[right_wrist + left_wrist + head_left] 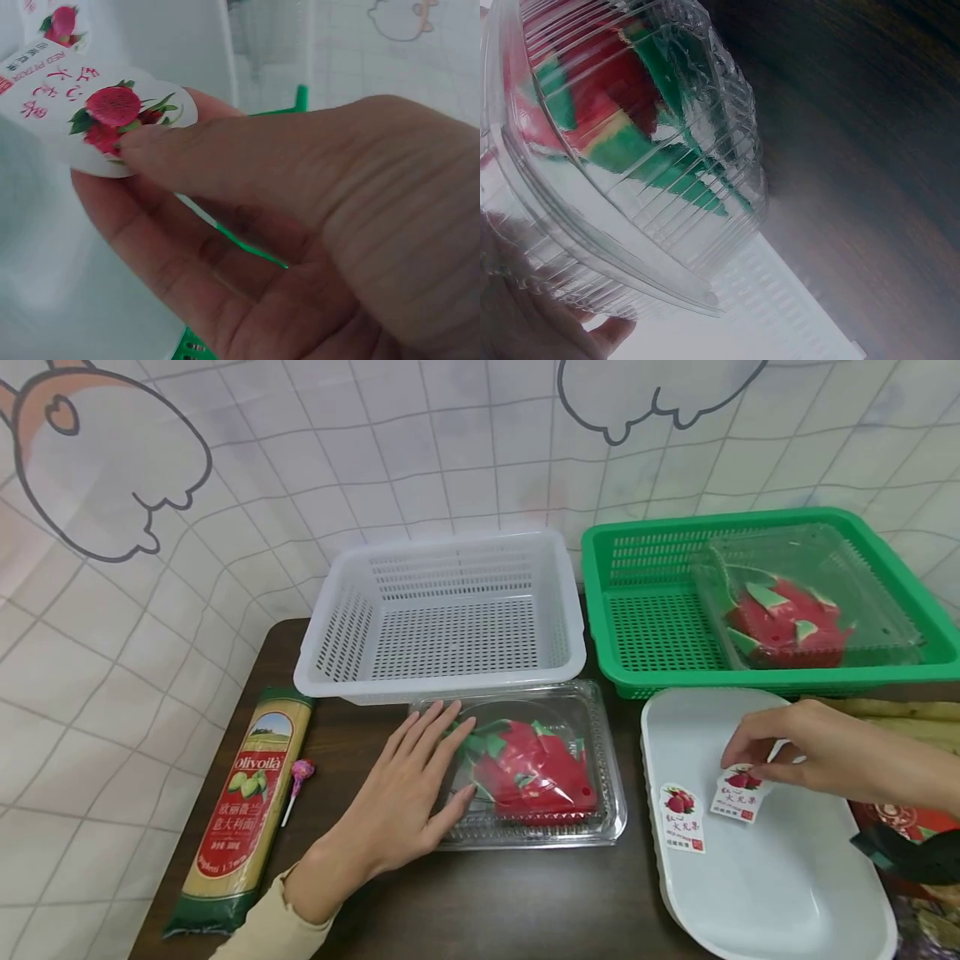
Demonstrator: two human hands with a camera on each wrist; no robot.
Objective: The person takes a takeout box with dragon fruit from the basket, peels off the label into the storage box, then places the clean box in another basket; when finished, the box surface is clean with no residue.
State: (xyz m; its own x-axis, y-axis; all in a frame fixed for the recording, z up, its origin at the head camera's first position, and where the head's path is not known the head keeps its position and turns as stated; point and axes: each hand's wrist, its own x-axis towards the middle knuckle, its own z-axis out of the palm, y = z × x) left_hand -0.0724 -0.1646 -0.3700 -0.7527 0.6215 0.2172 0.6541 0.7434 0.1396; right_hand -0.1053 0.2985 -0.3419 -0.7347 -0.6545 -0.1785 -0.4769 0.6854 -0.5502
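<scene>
My left hand (405, 793) rests on the left side of a clear plastic clamshell box (609, 777), its fingers extended over the lid. Inside the box lies a red dragon fruit (525, 772) with green scales, also visible through the ribbed plastic wall (622, 161) in the left wrist view. Over a white tray (780, 893), my right hand (817, 747) pinches a white dragon fruit label (733, 797) between thumb and fingers. The right wrist view shows the thumb pressed on the printed fruit of that label (112, 105). Another such label (681, 818) sits at the tray's left edge.
Behind the box stands a white basket (442, 685). A green basket (645, 681) at back right holds another boxed dragon fruit (787, 618). To the left lie a spaghetti pack (243, 802) and a lollipop (302, 772). Several packages (915, 718) crowd the right edge.
</scene>
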